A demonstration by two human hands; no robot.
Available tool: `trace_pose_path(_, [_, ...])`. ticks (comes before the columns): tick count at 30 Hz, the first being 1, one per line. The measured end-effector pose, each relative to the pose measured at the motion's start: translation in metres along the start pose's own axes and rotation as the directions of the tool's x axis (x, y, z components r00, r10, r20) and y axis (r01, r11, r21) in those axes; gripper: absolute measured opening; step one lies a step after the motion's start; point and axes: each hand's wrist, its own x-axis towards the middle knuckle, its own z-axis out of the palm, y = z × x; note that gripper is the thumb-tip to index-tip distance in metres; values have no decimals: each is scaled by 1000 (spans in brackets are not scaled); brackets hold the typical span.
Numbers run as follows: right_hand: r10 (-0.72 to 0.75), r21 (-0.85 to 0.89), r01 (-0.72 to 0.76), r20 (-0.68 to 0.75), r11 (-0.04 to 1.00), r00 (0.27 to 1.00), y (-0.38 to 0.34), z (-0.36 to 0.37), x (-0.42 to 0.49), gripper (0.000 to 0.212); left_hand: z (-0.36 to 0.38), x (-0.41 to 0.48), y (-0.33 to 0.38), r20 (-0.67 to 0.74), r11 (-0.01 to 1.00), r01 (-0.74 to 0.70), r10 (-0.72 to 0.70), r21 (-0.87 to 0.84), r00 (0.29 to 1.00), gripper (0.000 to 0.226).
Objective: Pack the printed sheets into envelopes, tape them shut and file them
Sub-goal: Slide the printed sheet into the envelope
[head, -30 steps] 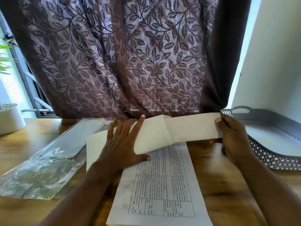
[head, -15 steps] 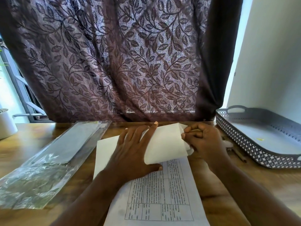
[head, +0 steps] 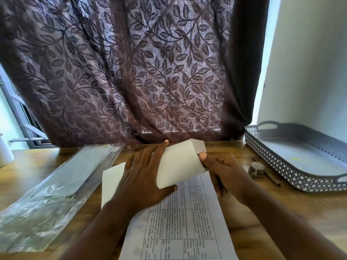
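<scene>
A printed sheet (head: 180,222) with a table of text lies on the wooden table (head: 300,212) in front of me. On its far end rests a folded white sheet (head: 180,164), creased into a narrow wedge. My left hand (head: 144,181) lies flat across that folded sheet, fingers spread, pressing it down. My right hand (head: 219,169) grips the folded sheet's right edge, thumb on top near the far corner. A clear plastic sleeve (head: 56,181) holding envelopes lies at the left.
A grey perforated tray (head: 293,152) with handles stands at the right. A small tape roll (head: 257,167) and a thin brown stick (head: 272,179) lie between it and my right hand. A leaf-patterned curtain (head: 131,72) hangs behind the table. A white pot (head: 4,152) stands far left.
My right hand has folded the long right end of the white sheet over toward the left hand, making it shorter. The left hand has stayed pressed on the sheet.
</scene>
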Motion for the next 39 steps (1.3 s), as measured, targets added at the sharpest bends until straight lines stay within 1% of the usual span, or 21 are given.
trace_pose_path(2, [9, -44, -6, 67, 999, 998, -5, 3, -1, 29, 0, 0, 4, -1, 1000, -24, 24, 2, 1000, 114])
trace_pose_path(4, [7, -83, -1, 75, 997, 997, -7, 1, -2, 20, 0, 0, 6, 0, 999, -31, 31, 15, 1000, 113])
trace_pose_path(8, [-25, 4, 25, 3, 1000, 1000, -9, -9, -2, 26, -1, 1, 4, 4, 1000, -8, 8, 25, 1000, 113])
trace_pose_path(11, [9, -2, -9, 66, 1000, 998, -9, -6, -2, 24, -1, 1, 7, -7, 999, -26, 26, 25, 1000, 109])
trace_pose_path(14, [79, -98, -65, 147, 993, 986, -3, 0, -1, 20, 1, 0, 8, 7, 999, -34, 34, 41, 999, 109])
trace_pose_path(16, [64, -98, -52, 131, 994, 989, 1, 0, 0, 17, 0, 0, 6, 29, 998, -12, 11, 55, 1000, 114])
trace_pose_path(18, [-2, -18, 2, -19, 1000, 1000, 2, -3, 1, 15, -2, 1, 5, 41, 998, 19, -22, 53, 999, 119])
trace_pose_path(19, [-39, 40, 46, -152, 998, 988, 3, -5, 3, 14, -4, 2, 5, 46, 998, 38, -40, 46, 998, 121])
trace_pose_path(20, [-59, 113, 97, -300, 989, 952, 5, -7, 4, 13, -5, 2, 4, 52, 998, 61, -63, 35, 997, 123])
trace_pose_path(21, [-45, 206, 146, -431, 968, 901, 6, -9, 5, 14, -6, 3, 4, 58, 996, 81, -82, 25, 995, 125])
trace_pose_path(22, [0, 316, 187, -509, 930, 861, 8, -10, 6, 15, -6, 3, 4, 60, 995, 97, -98, 21, 993, 126])
trace_pose_path(23, [58, 418, 199, -527, 886, 848, 8, -9, 7, 18, -6, 3, 4, 61, 994, 110, -111, 21, 992, 126])
trace_pose_path(24, [111, 489, 167, -488, 856, 866, 9, -6, 8, 23, -6, 3, 4, 59, 993, 119, -120, 18, 991, 127])
trace_pose_path(25, [146, 531, 100, -401, 842, 904, 9, -1, 9, 31, -6, 4, 5, 57, 992, 127, -127, 11, 990, 127])
trace_pose_path(27, [189, 554, -62, -175, 830, 966, 14, 11, 9, 48, -6, 4, 5, 43, 991, 135, -135, -3, 990, 128])
trace_pose_path(28, [204, 546, -125, -86, 829, 975, 16, 18, 8, 52, -5, 4, 5, 32, 991, 133, -133, -4, 991, 128])
trace_pose_path(30, [189, 518, -159, -6, 841, 982, 18, 29, 6, 52, -5, 4, 5, 16, 993, 119, -119, 5, 993, 129])
trace_pose_path(32, [179, 536, -142, -16, 832, 984, 19, 34, 7, 47, -5, 3, 6, 21, 995, 102, -102, 7, 995, 132])
trace_pose_path(35, [240, 613, -144, -77, 777, 968, 20, 35, 8, 33, -10, 4, 8, 56, 994, 97, -93, -59, 994, 131])
trace_pose_path(37, [284, 657, -151, -100, 738, 954, 21, 33, 10, 30, -13, 6, 7, 50, 984, 136, -131, -117, 990, 116])
trace_pose_path(39, [302, 681, -129, -141, 721, 943, 22, 29, 12, 27, -16, 8, 4, 13, 957, 234, -235, -171, 972, 95])
